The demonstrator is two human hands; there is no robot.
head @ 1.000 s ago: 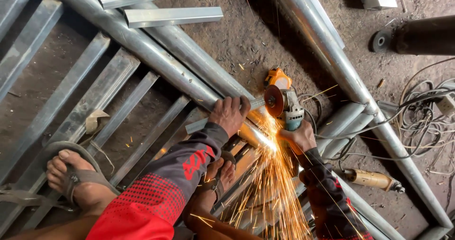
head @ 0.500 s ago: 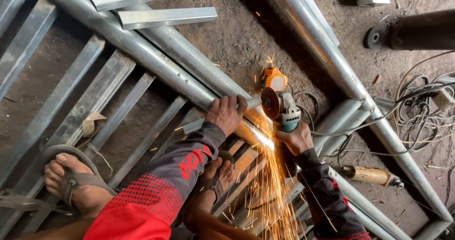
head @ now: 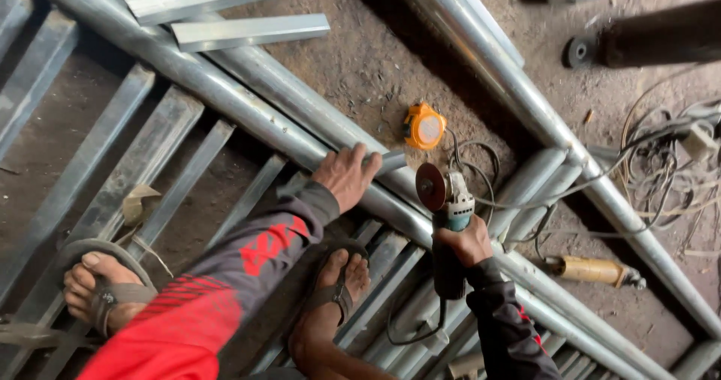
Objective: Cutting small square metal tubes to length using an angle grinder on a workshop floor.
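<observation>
Here, counts: two hands, two sandalled feet, one angle grinder point(head: 444, 200), one orange tape measure point(head: 424, 125), one yellow-handled tool point(head: 589, 269), two short loose steel sections point(head: 225, 8) at the top are seen.
Left hand point(head: 347, 173): laid palm-down over a long galvanised pipe point(head: 225, 95), fingers curled on it, the grip closed on the pipe.
Right hand point(head: 466, 241): the grip is wrapped around the grinder's dark body, disc raised just off the pipe.
Grinder: a teal-grey head and a brown, worn disc facing left are shown; its cable point(head: 420, 327) trails down between the bars.
Edges and room: the frame's flat bars point(head: 150, 147) are closely spaced at left; bare dirt floor point(head: 360, 57) is left open above the hands, beside the tape measure.
Right side: a tangle of cables point(head: 668, 162) is seen; their number perhaps cannot be counted.
Feet: the left foot point(head: 98, 286) and right foot point(head: 334, 294) are rested on the bars.
</observation>
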